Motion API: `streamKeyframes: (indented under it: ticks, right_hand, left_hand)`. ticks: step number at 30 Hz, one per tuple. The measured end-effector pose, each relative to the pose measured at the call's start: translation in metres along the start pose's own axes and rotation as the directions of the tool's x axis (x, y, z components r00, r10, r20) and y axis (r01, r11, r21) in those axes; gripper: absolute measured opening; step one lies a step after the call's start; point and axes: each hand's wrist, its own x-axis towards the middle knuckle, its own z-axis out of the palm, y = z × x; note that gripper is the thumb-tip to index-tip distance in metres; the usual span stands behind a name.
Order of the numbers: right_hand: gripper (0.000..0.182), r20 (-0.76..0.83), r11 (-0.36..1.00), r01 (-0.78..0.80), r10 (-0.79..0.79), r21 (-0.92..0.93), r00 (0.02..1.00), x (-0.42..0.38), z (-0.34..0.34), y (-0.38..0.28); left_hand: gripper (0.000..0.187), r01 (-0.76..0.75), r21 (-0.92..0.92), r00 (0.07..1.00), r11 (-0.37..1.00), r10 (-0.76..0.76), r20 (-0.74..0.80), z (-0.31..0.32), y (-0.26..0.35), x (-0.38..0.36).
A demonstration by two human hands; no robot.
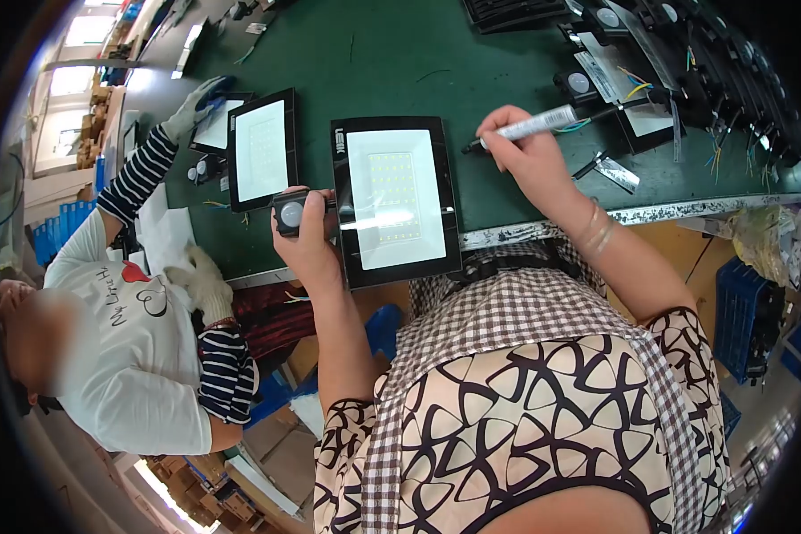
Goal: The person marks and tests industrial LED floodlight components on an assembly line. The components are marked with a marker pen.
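My left hand [315,242] is closed round the small black sensor box [290,214] on the side of an LED floodlight [395,191]. The floodlight has a black frame and a white face with rows of small LEDs, and it faces up at the front edge of the workbench. To the right of it, my right hand [536,169] grips a white marker pen [536,124] between thumb and fingers. The pen's dark tip points left toward the floodlight, with a gap between them.
A second floodlight [262,151] lies to the left. Beside it a co-worker's gloved hand [196,109] reaches over the green workbench [400,62]; the other glove [203,283] is lower. More floodlights [645,123] with loose wires crowd the right. A blue crate [737,311] stands below.
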Motion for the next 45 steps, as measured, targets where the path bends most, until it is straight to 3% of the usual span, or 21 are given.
streamKeyframes:
  ticks: [20, 23, 26, 29, 35, 41, 45]
  right_hand:
    - [0.011, 0.084, 0.997, 0.018, -0.012, -0.070, 0.996, 0.016, 0.006, 0.008]
    - [0.012, 0.069, 0.997, 0.012, -0.007, -0.074, 0.998, 0.017, 0.007, 0.008]
    - [0.012, -0.051, 0.991, 0.114, -0.118, -0.073, 0.992, 0.022, 0.010, 0.015]
    - [0.006, -0.040, 0.995, 0.080, -0.078, 0.064, 0.996, 0.025, 0.006, 0.015]
    - [0.010, -0.010, 0.998, 0.050, -0.050, 0.024, 0.999, 0.025, 0.006, 0.017]
    - [0.011, -0.010, 0.986, 0.107, -0.109, -0.129, 0.994, 0.029, 0.007, 0.017]
    - [0.010, -0.088, 0.992, 0.113, -0.108, 0.052, 0.990, 0.029, 0.009, 0.015]
  left_hand:
    - [0.023, 0.031, 0.033, 0.999, 0.999, -0.030, -0.041, 0.008, 0.003, -0.009]
    - [0.024, 0.026, 0.037, 0.999, 0.999, -0.024, -0.042, 0.008, 0.003, -0.010]
    - [0.026, 0.004, 0.045, 0.999, 0.999, -0.002, -0.034, 0.008, 0.000, -0.009]
    - [0.026, 0.001, 0.050, 0.999, 0.999, 0.001, -0.039, 0.009, -0.001, -0.009]
    - [0.023, 0.029, 0.034, 0.999, 0.999, -0.028, -0.040, 0.008, 0.000, -0.009]
    - [0.023, 0.025, 0.037, 0.999, 0.999, -0.024, -0.036, 0.007, 0.001, -0.010]
    - [0.027, -0.005, -0.028, 1.000, 1.000, 0.006, 0.016, 0.005, -0.005, -0.009]
